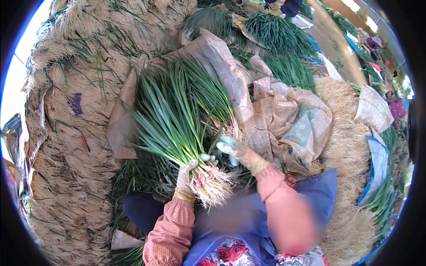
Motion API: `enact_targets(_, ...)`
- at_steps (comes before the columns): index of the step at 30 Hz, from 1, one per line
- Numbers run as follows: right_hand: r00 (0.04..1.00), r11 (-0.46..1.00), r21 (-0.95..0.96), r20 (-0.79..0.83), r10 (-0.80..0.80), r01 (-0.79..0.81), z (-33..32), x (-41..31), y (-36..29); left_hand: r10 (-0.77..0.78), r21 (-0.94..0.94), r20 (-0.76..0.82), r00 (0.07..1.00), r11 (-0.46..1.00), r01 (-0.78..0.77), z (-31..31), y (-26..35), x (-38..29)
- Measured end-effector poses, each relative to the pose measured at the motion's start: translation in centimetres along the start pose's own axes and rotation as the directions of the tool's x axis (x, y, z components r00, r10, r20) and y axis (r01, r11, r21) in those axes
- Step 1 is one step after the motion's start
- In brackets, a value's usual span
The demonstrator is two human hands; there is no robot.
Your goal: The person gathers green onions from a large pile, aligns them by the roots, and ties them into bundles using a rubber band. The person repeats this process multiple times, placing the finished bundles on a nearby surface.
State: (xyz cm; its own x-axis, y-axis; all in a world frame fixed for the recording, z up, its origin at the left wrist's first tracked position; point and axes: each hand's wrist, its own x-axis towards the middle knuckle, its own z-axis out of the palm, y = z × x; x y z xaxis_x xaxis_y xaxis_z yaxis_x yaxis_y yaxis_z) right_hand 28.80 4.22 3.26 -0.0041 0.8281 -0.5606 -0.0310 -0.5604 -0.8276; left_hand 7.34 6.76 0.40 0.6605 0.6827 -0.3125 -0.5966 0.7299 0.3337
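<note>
My left hand (pixel 186 176), in a pale glove, grips a bunch of green onions (pixel 179 133) near the bulbs. Its long green leaves point up and to the left, and the pale stringy roots (pixel 213 186) hang toward my lap. To the right of this bunch, my right hand (pixel 231 149) is gloved too, fingers extended, holding nothing that I can see. Just above its fingertips lie the pinkish stem bases and roots of more green onions (pixel 209 89), spread on a woven plastic sack (pixel 244 109).
Crumpled woven sacks (pixel 299 123) lie at the right. Rows of onions with dry roots (pixel 76 159) cover the left, and another root pile (pixel 346 143) is farther right. Leafy bunches (pixel 279 33) and part of another person (pixel 291 7) are at the top. A blue apron (pixel 313 193) covers my lap.
</note>
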Motion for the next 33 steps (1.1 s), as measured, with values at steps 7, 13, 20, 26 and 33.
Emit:
enact_targets(7,0.978,0.901,0.434,-0.185,0.096,-0.007,6.0,4.8,0.0,-0.033,-0.088,0.053,0.998,0.995,0.037,-0.1,-0.1,-1.5)
enact_targets(13,0.996,0.458,0.889,-0.018,0.084,-0.023,7.6,4.0,1.0,-0.065,-0.209,-0.086,0.994,0.977,0.046,-1.5,-0.8,-1.4)
enact_targets(20,0.933,0.476,0.803,-0.307,-0.186,0.359,3.1,9.2,1.2,-0.049,-0.248,-0.001,0.999,0.968,0.047,1.6,-0.8,-3.1)
enact_targets(26,0.957,0.64,-0.732,0.056,-0.286,0.234,-0.7,4.3,6.2,0.016,-0.226,-0.026,1.0,0.974,-0.021,1.2,-0.5,-3.6)
enact_targets(33,0.834,0.67,-0.707,-0.496,-0.242,-0.226,-5.5,3.1,-0.9,0.079,-0.035,0.034,0.996,0.996,-0.077,2.4,1.6,-3.0)
